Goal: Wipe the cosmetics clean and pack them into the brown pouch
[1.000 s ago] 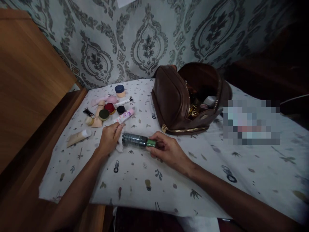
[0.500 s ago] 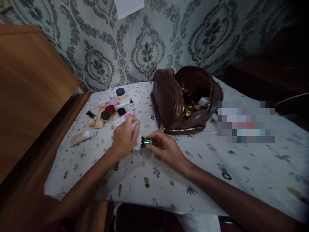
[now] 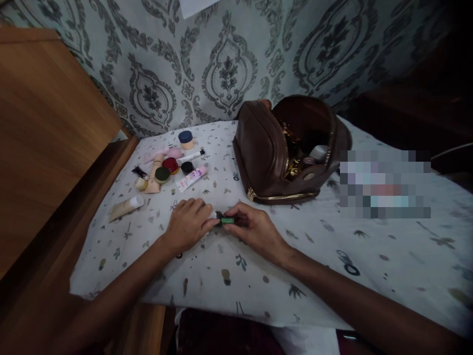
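Observation:
My right hand (image 3: 254, 229) pinches a small shiny green piece (image 3: 227, 221) with a dark part at its left end. My left hand (image 3: 190, 222) is closed right beside it, fingers curled over a small white thing (image 3: 213, 215) that mostly hides in the grip. The white thing meets the dark end; whether the two are joined I cannot tell. Both hands are just above the patterned white cloth (image 3: 225, 266). Behind my left hand lies a white and pink tube (image 3: 192, 178).
An open brown leather bag (image 3: 262, 153) stands behind my right hand, with several items inside. Left of it lie a jar with a blue lid (image 3: 186, 140), a red-lidded jar (image 3: 170, 165), a green-lidded jar (image 3: 162, 175) and a beige tube (image 3: 126, 208). A wooden panel (image 3: 55, 128) borders the left.
My left hand has lowered and closed over the white thing, which was blurred and showed larger before. The white and pink tube is now uncovered. My right hand keeps its pinch. The view shifted slightly.

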Action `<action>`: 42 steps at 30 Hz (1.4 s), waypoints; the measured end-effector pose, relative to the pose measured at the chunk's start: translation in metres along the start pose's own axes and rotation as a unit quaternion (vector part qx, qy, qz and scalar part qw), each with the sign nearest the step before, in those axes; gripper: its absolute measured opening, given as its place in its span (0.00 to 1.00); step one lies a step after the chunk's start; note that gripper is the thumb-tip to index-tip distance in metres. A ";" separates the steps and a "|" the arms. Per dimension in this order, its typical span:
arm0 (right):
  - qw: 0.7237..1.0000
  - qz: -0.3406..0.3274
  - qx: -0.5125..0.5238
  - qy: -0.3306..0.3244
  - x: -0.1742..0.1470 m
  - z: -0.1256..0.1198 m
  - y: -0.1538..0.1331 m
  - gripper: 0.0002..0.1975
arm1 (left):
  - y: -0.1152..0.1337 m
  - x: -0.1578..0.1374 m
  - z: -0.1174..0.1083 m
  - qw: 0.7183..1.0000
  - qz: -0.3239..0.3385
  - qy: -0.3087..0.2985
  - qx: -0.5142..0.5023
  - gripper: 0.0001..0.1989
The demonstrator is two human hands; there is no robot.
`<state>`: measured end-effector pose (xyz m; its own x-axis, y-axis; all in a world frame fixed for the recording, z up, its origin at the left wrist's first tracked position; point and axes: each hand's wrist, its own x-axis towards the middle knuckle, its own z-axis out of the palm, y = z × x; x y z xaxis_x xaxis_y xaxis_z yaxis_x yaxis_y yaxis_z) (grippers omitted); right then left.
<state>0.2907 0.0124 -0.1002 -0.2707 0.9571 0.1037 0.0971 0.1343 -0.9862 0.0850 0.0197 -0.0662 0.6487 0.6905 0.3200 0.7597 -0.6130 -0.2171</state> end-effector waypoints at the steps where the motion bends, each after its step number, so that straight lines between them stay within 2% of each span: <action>1: 1.000 0.006 0.004 -0.003 0.000 0.000 0.000 0.07 | -0.006 -0.004 0.000 1.000 -0.019 -0.005 -0.008 0.19; 5: 1.000 -0.001 0.009 0.003 0.002 -0.002 -0.001 0.11 | -0.027 -0.022 0.002 0.996 -0.073 -0.003 -0.051 0.18; 8: 1.000 -0.017 0.015 0.002 0.002 -0.003 -0.002 0.10 | -0.033 -0.030 0.004 0.991 -0.106 -0.001 -0.082 0.16; 15: 0.994 0.048 0.067 -0.076 -0.001 -0.004 -0.005 0.10 | -0.035 -0.020 0.005 0.951 -0.196 0.027 -0.238 0.17; 21: 0.985 0.083 0.141 -0.061 0.004 -0.003 -0.004 0.17 | -0.040 -0.022 0.010 0.933 -0.263 0.056 -0.241 0.21; 25: 0.978 0.082 0.189 -0.027 0.006 -0.002 -0.006 0.17 | -0.046 -0.026 0.013 0.926 -0.278 0.064 -0.247 0.22; 28: 0.982 0.065 0.175 -0.008 0.005 -0.003 -0.012 0.14 | -0.054 -0.024 0.004 0.920 -0.291 0.097 -0.243 0.21; 31: 0.994 0.013 0.106 -0.007 0.005 -0.004 -0.022 0.10 | -0.059 -0.012 -0.017 0.910 -0.302 0.157 -0.235 0.20; 34: 0.998 -0.052 0.041 0.003 0.009 -0.002 -0.031 0.13 | -0.051 0.009 -0.039 0.905 -0.290 0.208 -0.232 0.17; 36: 0.997 -0.072 0.026 0.009 0.013 0.001 -0.031 0.17 | -0.037 0.022 -0.045 0.908 -0.265 0.217 -0.242 0.12; 39: 0.997 -0.066 0.046 0.020 0.015 0.006 -0.023 0.17 | -0.008 0.033 -0.034 0.932 -0.192 0.177 -0.253 0.12; 42: 0.995 -0.042 0.081 0.040 0.015 0.009 -0.008 0.14 | 0.016 0.031 -0.013 0.981 -0.072 0.092 -0.153 0.16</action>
<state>0.2771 0.0232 -0.0918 -0.1942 0.9624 0.1898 -0.0791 0.1775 -0.9809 0.1167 0.0267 -0.0472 0.4944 0.7150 0.4942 0.7754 -0.6198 0.1211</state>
